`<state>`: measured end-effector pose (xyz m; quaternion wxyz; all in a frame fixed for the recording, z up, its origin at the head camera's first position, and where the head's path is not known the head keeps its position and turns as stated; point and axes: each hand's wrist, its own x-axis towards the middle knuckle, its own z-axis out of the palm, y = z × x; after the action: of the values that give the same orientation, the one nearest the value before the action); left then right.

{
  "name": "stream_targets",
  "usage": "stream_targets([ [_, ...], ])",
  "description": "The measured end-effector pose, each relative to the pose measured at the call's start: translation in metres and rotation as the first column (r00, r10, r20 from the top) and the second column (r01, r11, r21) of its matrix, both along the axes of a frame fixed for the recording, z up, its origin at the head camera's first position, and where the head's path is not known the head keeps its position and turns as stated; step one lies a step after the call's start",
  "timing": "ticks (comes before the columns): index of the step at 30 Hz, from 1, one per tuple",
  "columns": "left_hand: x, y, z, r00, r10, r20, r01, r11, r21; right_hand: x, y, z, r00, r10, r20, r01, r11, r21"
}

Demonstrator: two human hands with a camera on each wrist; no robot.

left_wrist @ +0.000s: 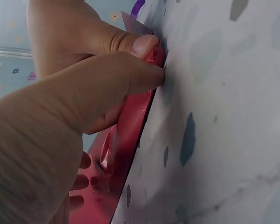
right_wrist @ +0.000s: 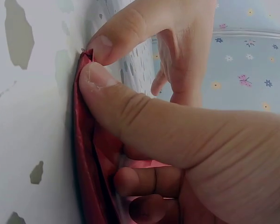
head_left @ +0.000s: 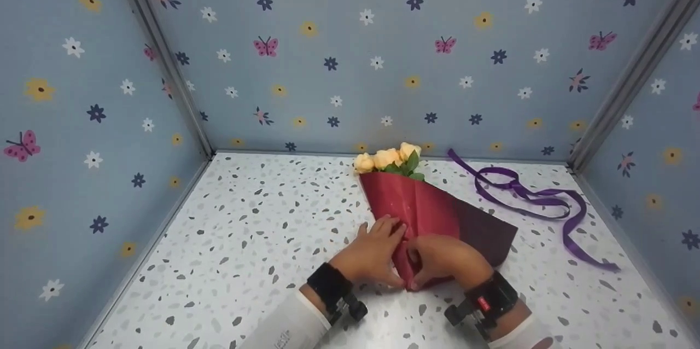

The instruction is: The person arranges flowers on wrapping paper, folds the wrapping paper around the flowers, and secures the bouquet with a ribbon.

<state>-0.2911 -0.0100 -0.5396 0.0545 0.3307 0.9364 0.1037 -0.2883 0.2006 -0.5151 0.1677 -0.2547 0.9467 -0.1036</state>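
Observation:
A bouquet lies on the tabletop in the head view, its pale yellow roses [head_left: 387,158] and green leaves showing above red wrapping paper [head_left: 435,209]. My left hand [head_left: 374,253] rests on the paper's left side, fingers spread across it and thumb at the narrow bottom end. My right hand [head_left: 445,259] pinches the folded paper near that same end, its fingers curled. In the left wrist view both thumbs meet at the tip of the red paper [left_wrist: 133,119]. The right wrist view shows layered folds of paper [right_wrist: 86,158] under the right thumb. The stems are hidden.
A purple ribbon [head_left: 574,220] lies loosely looped to the right of the bouquet. The speckled white tabletop [head_left: 246,239] is bounded by a flowered blue back wall [head_left: 377,92] and side walls with grey metal corner strips [head_left: 164,59].

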Motion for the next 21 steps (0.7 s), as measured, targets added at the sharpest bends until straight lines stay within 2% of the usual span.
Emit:
stream_targets([
  [7,0.0,-0.004,0.002,0.998,-0.044,0.048,0.042,0.998,0.048,0.0,0.002,0.004,1.0,-0.004,0.011,0.004,1.0,-0.017],
  [11,0.001,-0.005,0.003,0.993,-0.079,0.084,0.075,0.996,0.049,-0.004,0.014,0.01,0.998,0.021,0.066,-0.015,0.996,-0.093],
  [14,0.002,-0.004,0.004,0.99,-0.102,0.097,0.1,0.995,0.025,-0.01,0.03,0.016,0.994,0.006,0.11,0.011,0.988,-0.157],
  [18,0.002,-0.003,0.004,0.987,-0.127,0.096,0.127,0.992,0.005,-0.02,0.057,0.023,0.988,-0.121,0.092,0.137,0.97,-0.2],
  [21,0.003,-0.003,0.004,0.986,-0.139,0.092,0.139,0.99,0.011,-0.027,0.078,0.026,0.97,-0.242,0.036,0.244,0.946,-0.216],
])
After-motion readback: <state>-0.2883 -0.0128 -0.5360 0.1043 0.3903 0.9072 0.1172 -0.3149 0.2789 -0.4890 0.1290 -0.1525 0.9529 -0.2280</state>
